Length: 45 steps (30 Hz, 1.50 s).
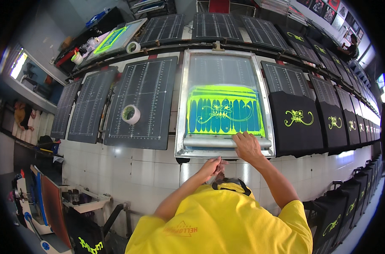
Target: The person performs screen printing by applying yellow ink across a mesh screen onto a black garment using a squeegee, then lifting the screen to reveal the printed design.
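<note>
1. The right hand (248, 146) is closing over the right part of a metal squeegee (211, 142), its fingers bent across the handle.
2. The left hand (210, 168) is hanging just beyond the near edge of the screen-printing frame (182, 97), its fingers bunched close together; whether they are pinching anything or touching the metal, I cannot tell.
3. The frame is lying over one platen of a long row, with a clamp (217, 45) sitting at the middle of its far edge.
4. Left of it, a bare black platen (143, 93) with white ruled markings is carrying a hollow white roll (131, 114), nearer its left edge than its right.
5. To the right, black shirts (299, 120) are covering the near parts of the platens, each showing a yellow-green scroll print.
6. A second row of platens is running behind, white tiles (146, 167) are covering the floor, and another person (351, 47) is appearing at the far right.
7. The squeegee is lying along the near edge inside the frame, almost spanning it.
8. Fluorescent yellow-green ink (222, 90) is bordering the blue-green mesh (224, 114) in thick, uneven streaks, and a curling scroll with a star is showing there.
</note>
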Tool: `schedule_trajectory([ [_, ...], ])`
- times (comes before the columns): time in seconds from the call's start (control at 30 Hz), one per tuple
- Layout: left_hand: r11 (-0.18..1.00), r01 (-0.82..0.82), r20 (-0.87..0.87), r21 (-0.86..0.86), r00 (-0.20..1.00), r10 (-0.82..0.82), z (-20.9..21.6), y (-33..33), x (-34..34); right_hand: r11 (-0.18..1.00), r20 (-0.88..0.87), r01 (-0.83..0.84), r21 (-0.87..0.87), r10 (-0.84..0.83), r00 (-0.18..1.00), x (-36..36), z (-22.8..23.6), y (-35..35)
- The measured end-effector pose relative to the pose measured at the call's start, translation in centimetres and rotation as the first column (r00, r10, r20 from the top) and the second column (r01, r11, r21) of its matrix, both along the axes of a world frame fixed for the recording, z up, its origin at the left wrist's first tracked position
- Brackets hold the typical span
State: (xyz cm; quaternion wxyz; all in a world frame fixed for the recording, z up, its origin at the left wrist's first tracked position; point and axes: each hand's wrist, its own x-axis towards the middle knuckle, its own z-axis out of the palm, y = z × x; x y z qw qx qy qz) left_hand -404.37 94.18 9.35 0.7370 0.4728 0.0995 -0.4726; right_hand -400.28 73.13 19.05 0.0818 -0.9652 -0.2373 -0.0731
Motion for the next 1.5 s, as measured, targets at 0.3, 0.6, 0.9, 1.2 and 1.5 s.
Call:
schedule_trajectory([
  [0.3,0.976,-0.166,-0.279,-0.143,0.953,0.121,0.4,-0.2,0.4,0.995,0.169,0.043,0.093,-0.058,0.984,0.6,0.1,0.3],
  [0.6,0.966,-0.166,-0.336,-0.200,0.938,0.092,0.6,0.1,0.5,0.998,0.323,0.041,0.050,-0.055,0.945,13.9,-2.3,-1.4],
  [0.9,0.952,-0.212,-0.369,-0.223,0.922,0.119,0.4,0.0,0.0,0.999,0.227,0.021,0.028,-0.027,0.974,16.5,-5.0,-2.4],
  [1.2,0.956,-0.202,-0.341,-0.211,0.932,0.122,1.0,-0.1,0.4,0.997,-0.258,0.032,0.067,-0.014,0.966,24.4,-0.1,-5.0],
  [1.5,0.965,-0.174,-0.327,-0.196,0.939,0.103,0.8,0.2,0.5,0.973,-0.501,-0.073,0.219,0.177,0.847,19.9,-1.1,-6.0],
])
